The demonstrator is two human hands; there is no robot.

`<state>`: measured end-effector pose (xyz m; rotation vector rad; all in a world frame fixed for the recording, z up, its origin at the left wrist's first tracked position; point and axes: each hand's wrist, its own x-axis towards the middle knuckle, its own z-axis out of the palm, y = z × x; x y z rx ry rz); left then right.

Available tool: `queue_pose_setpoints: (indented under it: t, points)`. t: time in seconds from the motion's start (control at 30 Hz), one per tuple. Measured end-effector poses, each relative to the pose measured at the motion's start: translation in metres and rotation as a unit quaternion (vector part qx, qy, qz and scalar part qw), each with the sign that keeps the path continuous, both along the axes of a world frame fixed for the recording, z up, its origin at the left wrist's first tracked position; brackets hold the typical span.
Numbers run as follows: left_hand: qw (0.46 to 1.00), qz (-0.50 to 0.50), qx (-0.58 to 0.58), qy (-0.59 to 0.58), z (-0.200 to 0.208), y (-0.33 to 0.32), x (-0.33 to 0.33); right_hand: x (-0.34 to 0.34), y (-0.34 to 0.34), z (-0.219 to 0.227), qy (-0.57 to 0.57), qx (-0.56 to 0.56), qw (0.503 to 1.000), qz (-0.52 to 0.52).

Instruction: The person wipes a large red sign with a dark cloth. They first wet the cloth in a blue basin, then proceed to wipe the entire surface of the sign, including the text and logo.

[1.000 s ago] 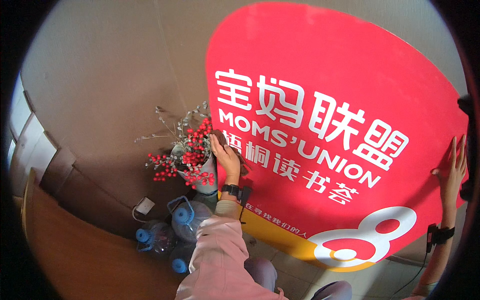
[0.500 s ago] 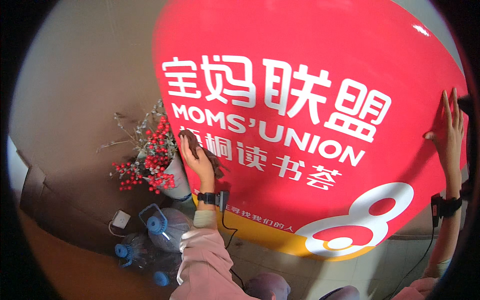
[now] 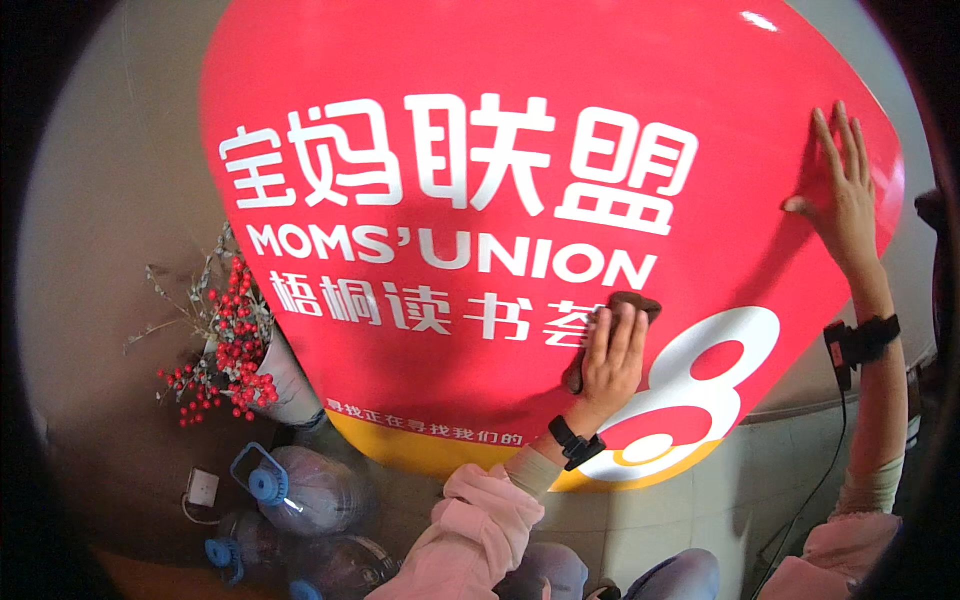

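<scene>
A large red sign board with white lettering, a yellow lower edge and a white looped figure at its lower right fills the middle. My left hand presses a dark brown cloth against the board, just left of the white figure. The fingers lie over the cloth, so most of it is hidden. Higher up, near the board's right edge, my right hand rests on the red surface with fingers spread and nothing in it. Both wrists wear black bands.
Left of the board, a pale vase holds red berry sprigs. Below stand large clear water bottles with blue caps, beside a white power socket. A black cable hangs from my right wrist. My knees show at the bottom.
My left hand has slid the cloth rightward across the board, from its left edge to beside the white figure. My right hand stays on the right side. The whole view has shifted.
</scene>
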<state>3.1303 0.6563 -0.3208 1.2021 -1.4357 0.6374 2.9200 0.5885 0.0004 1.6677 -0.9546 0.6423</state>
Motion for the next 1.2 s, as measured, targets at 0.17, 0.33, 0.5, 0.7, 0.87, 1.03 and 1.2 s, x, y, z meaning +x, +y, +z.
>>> queue_pose_setpoints:
  t: [0.17, 0.33, 0.5, 0.7, 0.87, 1.03, 1.2]
  points:
    - [0.990, -0.061, 0.019, -0.123, -0.008, 0.003, 0.029, 0.003, 0.010, 0.001, -0.008, 0.014, 0.999, -0.032]
    - [0.996, 0.070, 0.013, 0.052, 0.001, 0.002, 0.067, -0.007, 0.020, 0.011, 0.032, 0.046, 0.998, -0.032]
    - [0.984, 0.084, -0.017, 0.153, 0.025, 0.004, 0.053, -0.036, 0.030, 0.048, 0.149, 0.104, 0.983, -0.009]
    - [0.978, 0.114, -0.048, 0.169, 0.058, -0.012, 0.015, -0.052, 0.021, 0.048, 0.168, 0.058, 0.984, -0.002]
    - [0.988, 0.104, -0.039, 0.110, 0.084, -0.032, -0.036, -0.062, 0.020, 0.054, 0.178, 0.051, 0.980, 0.069]
    - [0.992, 0.069, -0.070, 0.074, 0.110, -0.052, -0.110, -0.064, 0.019, 0.054, 0.161, 0.057, 0.982, 0.085]
    - [0.991, 0.024, -0.129, -0.023, 0.120, -0.069, -0.180, -0.066, 0.014, 0.052, 0.159, 0.050, 0.979, 0.115]
